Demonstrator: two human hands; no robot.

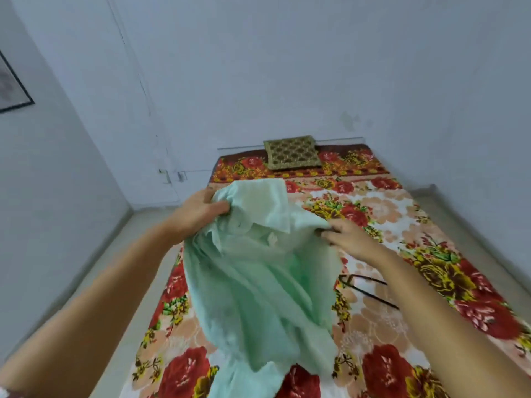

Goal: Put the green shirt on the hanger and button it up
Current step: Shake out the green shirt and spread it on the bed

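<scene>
A pale green shirt [258, 282] hangs lifted over the bed, its collar at the top and its lower part draping down toward me. My left hand [201, 209] grips the shirt's left shoulder near the collar. My right hand [344, 235] holds the shirt's right shoulder, fingers curled round the cloth with something dark and thin at the fingertips. A dark hanger [370, 291] lies on the bed just right of the shirt, partly hidden behind the cloth and my right forearm.
The bed [431, 225] has a floral red, yellow and peach cover. A gold patterned cushion [291, 152] leans at its far end against the white wall. Bare floor runs along the bed's left side. A framed picture [11, 84] hangs on the left wall.
</scene>
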